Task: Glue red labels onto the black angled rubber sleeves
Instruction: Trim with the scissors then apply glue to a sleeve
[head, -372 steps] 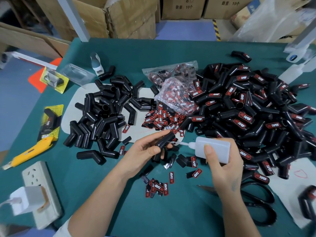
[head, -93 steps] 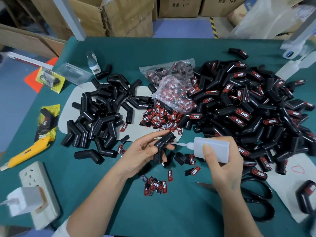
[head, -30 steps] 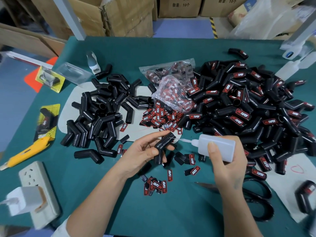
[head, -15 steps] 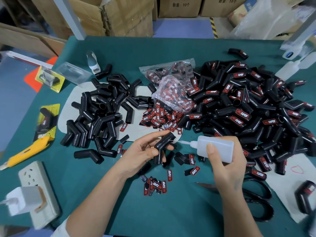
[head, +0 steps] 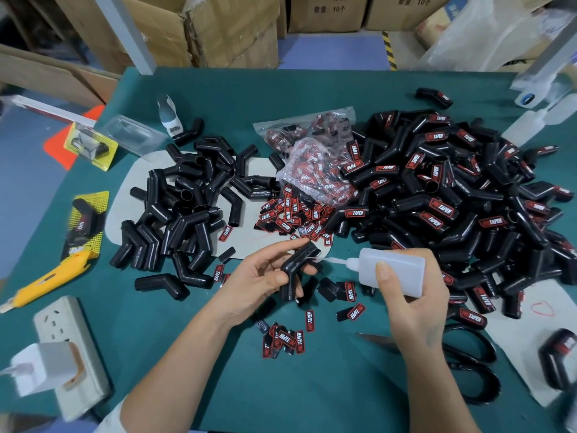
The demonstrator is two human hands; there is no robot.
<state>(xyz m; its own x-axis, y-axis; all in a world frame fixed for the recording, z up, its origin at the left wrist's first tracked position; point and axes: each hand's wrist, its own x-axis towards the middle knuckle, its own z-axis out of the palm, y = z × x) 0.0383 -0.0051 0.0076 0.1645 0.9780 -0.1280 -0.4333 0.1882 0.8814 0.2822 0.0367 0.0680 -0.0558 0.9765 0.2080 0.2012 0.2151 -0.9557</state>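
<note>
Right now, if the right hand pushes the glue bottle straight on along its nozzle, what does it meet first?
Probably the black sleeve gripped in the left hand: the glue bottle in the right hand aims its nozzle at the sleeve's upper end.

Even overhead light falls bright on my table [head: 312, 98], shadows soft. Wide-angle distortion bends the edges; the power strip [head: 71, 354] at lower left is blurred.

Left hand [head: 259, 278]: palm turned up, forearm entering from the lower left; a black angled sleeve [head: 296, 267] is pinched between thumb and curled fingers, index finger extended along its upper limb. Right hand [head: 412, 307]: forearm raised from below (sleeveless), fingers wrapped round a glue bottle [head: 392, 271], thumb laid on its face, nozzle directed toward the left hand's fingertips.
</note>
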